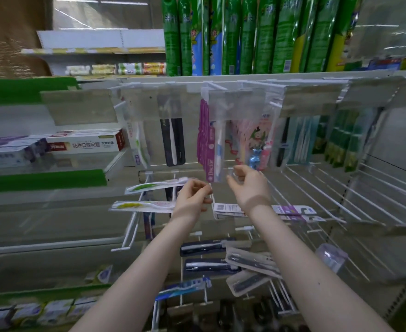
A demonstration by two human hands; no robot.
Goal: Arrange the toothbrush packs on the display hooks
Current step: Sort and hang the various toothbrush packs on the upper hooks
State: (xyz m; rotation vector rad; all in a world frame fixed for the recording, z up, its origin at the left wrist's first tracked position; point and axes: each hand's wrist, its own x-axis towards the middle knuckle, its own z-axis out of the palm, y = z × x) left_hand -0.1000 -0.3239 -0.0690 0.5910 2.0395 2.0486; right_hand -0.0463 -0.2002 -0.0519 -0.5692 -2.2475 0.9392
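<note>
**While packs half hung: both hands up at middle hooks**

Though much of the rack is stocked, job looks approx. half done. Going L to R:

Far left: toothpaste boxes (86,143) on shelf, not part of this. Next, white-green pack (138,142) and black pack (174,141) hanging from top hooks. Below those, two packs lying flat out to the left, green brush pack (156,185) and yellow brush pack (142,205), seemingly on a hook arm; can't tell for sure.

Centre: left hand (192,196) raised, fingers curled close, pinching near the tip of a thin white hook (211,188) or the edge of a pack there. Blurred, so can't tell if anything is actually gripped. Above, purple packs (208,144) hanging, bottom edge just over both hands.

Right of centre: right hand (250,185) raised, thumb and forefinger narrowed on something small and clear at the pack's lower edge; what exactly, can't tell. Purple-white packs (290,210) lying flat behind the wrist. Pink kids' packs (257,140) hung above.

Lower down: dark packs (209,257), clear packs (252,262) and a blue pack (185,287) skewed, some overlapping. Prob. still need straightening.

Far right: green packs (341,142) hung; wire hooks (341,195) below bare, still to fill.
</note>
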